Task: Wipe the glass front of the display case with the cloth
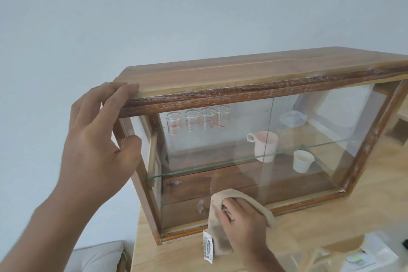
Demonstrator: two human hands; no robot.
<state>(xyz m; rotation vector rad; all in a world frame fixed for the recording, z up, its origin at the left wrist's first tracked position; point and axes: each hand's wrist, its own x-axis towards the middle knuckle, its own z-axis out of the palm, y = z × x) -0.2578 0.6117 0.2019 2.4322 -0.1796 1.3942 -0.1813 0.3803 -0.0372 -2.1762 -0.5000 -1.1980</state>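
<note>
A wooden display case [231,73] with a glass front [309,139] stands on a light wooden table [309,234]. My right hand [245,221] presses a beige cloth [217,227] against the lower middle of the glass, near the bottom frame; a white label hangs from the cloth. My left hand [97,139] rests on the case's upper left corner, fingers spread over the top edge and thumb on the side post. Inside, several measuring glasses [196,121], a pink cup [263,146] and a white cup [302,161] stand on shelves.
A pale wall fills the background. A grey cushion [97,256] lies low at the left of the table. Clear plastic packaging [364,254] lies below the table's right front edge. Two small wooden drawers [198,187] show behind the glass.
</note>
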